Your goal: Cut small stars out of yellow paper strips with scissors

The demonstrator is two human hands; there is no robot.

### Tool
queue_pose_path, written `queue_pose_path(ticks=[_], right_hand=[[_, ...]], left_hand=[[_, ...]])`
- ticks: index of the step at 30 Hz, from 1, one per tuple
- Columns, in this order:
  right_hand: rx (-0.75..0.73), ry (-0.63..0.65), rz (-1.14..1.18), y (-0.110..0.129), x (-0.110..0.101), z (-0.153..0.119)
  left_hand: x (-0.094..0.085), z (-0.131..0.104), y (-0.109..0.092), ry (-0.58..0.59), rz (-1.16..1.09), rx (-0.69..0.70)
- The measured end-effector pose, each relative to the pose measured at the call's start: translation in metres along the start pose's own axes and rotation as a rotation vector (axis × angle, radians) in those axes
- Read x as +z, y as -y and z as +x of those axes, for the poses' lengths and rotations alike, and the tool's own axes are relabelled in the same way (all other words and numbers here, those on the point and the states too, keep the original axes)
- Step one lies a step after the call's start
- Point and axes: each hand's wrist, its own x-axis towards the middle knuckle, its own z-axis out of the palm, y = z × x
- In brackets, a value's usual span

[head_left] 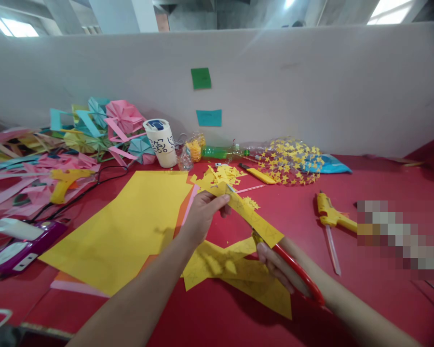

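A strip of yellow paper (256, 216) with star outlines drawn on it is pinched in my left hand (203, 210), between thumb and fingers. My right hand (278, 266) grips red-handled scissors (301, 271). Their blades run behind the strip, and the tip shows near my left thumb; how far they are apart is hidden. Below both hands lie larger yellow paper pieces (211, 262), also marked with stars. Just beyond the strip is a small group of cut-out yellow stars (251, 203), and farther back a heap of yellow paper scraps (226, 173).
Yellow sheets (141, 212) lie left over orange and pink ones. Around the red table are a yellow glue gun (332, 213), another glue gun (63, 183), a purple power strip (25, 250), a white cup (161, 144), a yellow cutter (261, 175) and star-covered clear plastic (291, 161).
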Motion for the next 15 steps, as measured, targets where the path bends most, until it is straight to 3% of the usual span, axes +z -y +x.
queue_pose_path(ticks=[5, 7, 9, 15], right_hand=[[0.099, 0.090, -0.016, -0.010, -0.002, 0.007], [0.016, -0.005, -0.052, -0.007, -0.002, 0.004], [-0.057, -0.008, -0.069, -0.004, -0.002, 0.001], [0.010, -0.008, -0.126, 0.003, -0.003, -0.002]], left_hand=[[0.001, 0.000, -0.001, 0.000, -0.009, -0.007], [0.001, 0.000, -0.001, 0.001, -0.013, -0.012], [0.000, 0.001, -0.001, 0.004, -0.022, -0.014], [0.000, 0.001, -0.001, 0.010, -0.076, -0.032]])
